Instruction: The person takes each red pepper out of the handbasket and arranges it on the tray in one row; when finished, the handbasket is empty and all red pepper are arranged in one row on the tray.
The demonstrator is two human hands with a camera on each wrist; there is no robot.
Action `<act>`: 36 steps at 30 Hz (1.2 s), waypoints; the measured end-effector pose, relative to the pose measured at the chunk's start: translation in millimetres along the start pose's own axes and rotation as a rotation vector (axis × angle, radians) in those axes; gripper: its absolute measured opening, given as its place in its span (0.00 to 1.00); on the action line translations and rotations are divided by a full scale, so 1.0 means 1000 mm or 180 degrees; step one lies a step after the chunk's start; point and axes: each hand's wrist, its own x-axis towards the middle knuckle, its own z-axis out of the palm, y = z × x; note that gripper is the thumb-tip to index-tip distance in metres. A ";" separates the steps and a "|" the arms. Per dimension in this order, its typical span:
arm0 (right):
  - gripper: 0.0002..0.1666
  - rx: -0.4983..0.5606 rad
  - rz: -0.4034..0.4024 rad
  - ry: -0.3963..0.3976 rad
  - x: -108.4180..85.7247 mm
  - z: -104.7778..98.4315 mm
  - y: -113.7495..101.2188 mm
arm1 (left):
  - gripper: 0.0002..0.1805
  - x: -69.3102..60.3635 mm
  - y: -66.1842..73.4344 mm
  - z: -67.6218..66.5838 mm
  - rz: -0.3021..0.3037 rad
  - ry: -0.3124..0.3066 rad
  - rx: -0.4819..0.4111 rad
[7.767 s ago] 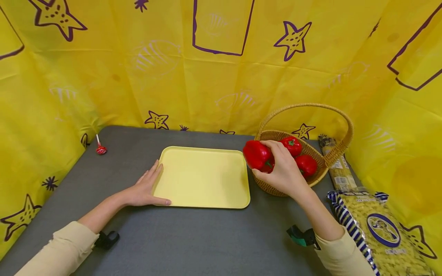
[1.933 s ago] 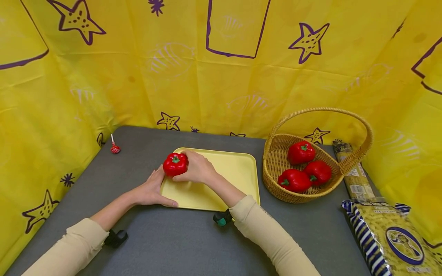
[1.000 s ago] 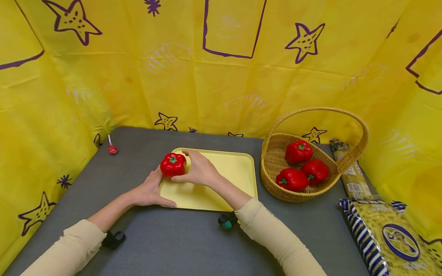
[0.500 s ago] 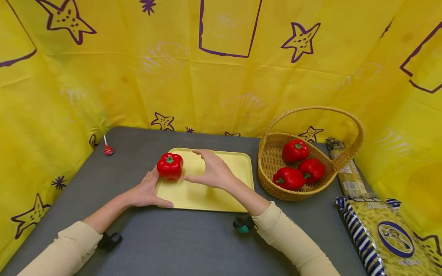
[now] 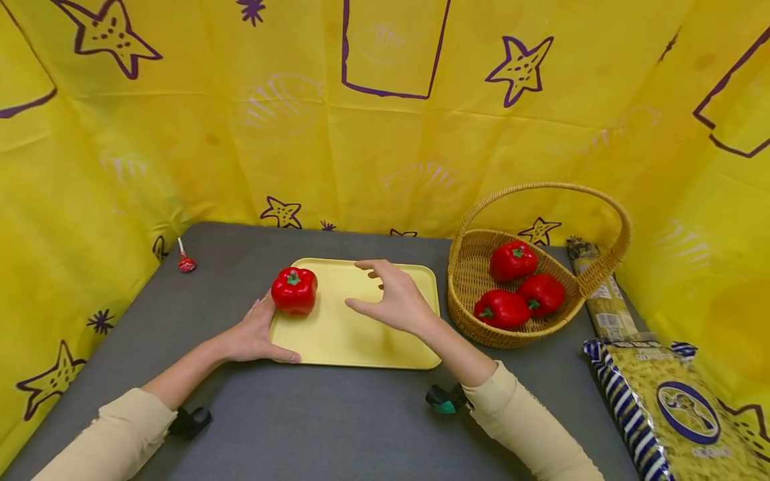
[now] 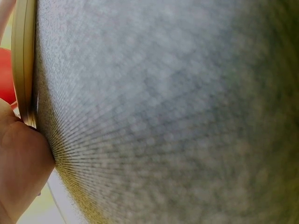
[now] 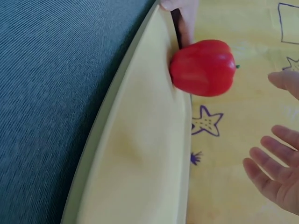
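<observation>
Head cam: your left hand (image 5: 252, 334) is lying spread along the left edge of the tray (image 5: 361, 337), the pepper (image 5: 294, 291) is sitting just inside, and your right hand (image 5: 397, 304) is hovering wide over free tray room. Left wrist: you're touching the tray's side. Right wrist: a gap's showing between pepper and right hand.

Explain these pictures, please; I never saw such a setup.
There is no machine, but a person's left hand and right hand. The wide picture is taken from the head, the two closer ones from the wrists. On the table are a yellow tray carrying one red pepper, a basket with three more peppers, a lollipop, a large bag and a narrow packet. The left hand touches the tray's left edge. The right hand is over the tray, its fingers holding nothing.
</observation>
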 end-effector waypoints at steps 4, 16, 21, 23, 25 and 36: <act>0.33 0.0024 -0.0017 0.0117 -0.007 -0.010 0.003 | 0.70 0.000 -0.002 0.000 -0.0001 0.0006 0.0015; 0.22 -0.0033 -0.0018 0.0256 -0.026 -0.038 0.019 | 0.69 0.000 -0.004 0.000 0.0069 0.0001 0.0014; 0.21 -0.0056 0.0072 0.0234 -0.035 -0.053 0.026 | 0.70 0.000 -0.004 -0.001 0.0059 -0.0002 0.0024; 0.21 -0.0105 0.0100 0.0225 -0.039 -0.060 0.029 | 0.70 0.001 -0.004 -0.001 0.0059 -0.0006 0.0035; 0.20 -0.0144 0.0129 0.0211 -0.043 -0.066 0.032 | 0.70 0.001 -0.004 -0.001 0.0049 -0.0009 0.0045; 0.20 -0.0187 0.0363 0.0097 -0.063 -0.103 0.047 | 0.70 0.001 -0.005 0.000 0.0045 -0.0017 0.0066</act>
